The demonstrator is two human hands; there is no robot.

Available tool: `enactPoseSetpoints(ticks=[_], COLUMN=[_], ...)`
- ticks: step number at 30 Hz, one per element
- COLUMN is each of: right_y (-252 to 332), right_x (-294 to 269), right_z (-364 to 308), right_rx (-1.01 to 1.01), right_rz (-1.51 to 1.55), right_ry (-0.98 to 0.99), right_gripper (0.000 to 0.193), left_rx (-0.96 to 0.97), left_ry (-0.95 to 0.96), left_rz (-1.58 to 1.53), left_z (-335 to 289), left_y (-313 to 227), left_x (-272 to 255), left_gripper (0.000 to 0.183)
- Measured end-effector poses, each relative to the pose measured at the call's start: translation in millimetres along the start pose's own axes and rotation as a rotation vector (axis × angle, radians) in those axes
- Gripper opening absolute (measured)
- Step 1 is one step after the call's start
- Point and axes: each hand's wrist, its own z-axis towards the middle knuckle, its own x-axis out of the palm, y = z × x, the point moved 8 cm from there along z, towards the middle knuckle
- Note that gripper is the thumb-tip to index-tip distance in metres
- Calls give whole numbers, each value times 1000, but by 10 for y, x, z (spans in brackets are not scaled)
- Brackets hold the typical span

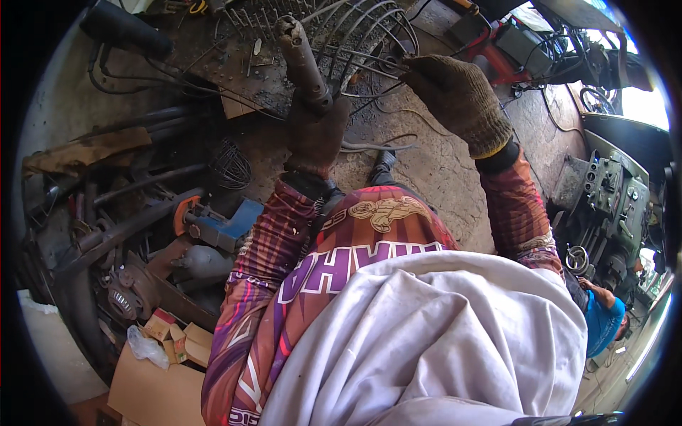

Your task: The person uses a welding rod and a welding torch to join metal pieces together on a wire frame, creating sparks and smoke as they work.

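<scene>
While a metal pipe is gripped by the gloved left hand, its fingers curled round the near end but mostly hidden, a thin rod of the wire frame is pinched between the right hand's gloved fingertips, which are pressed together. Both things are held near the table's near edge; whether the frame is rested there cannot be told. Open floor is seen between the 2 forearms and toward the green machine. On the left, space is bounded by piled metal bars. Large pale letters are printed across the shirt, partly covered by a white cloth.
</scene>
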Motion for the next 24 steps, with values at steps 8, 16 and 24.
enactPoseSetpoints(ticks=[8,16,24], right_y=[25,-25,-77], right_x=[14,44,84], right_z=[-18,-76,-67], right_rx=[-20,-36,-3], right_rz=[-25,-47,-9], right_ry=[-27,-74,-50], right_gripper=[27,27,28], left_rx=[128,-21,-162], left_ry=[-16,35,5], left_rz=[205,178,-281], left_z=[7,29,-349], left_y=[-112,13,-230], left_x=[-22,-61,-306], left_gripper=[30,37,28])
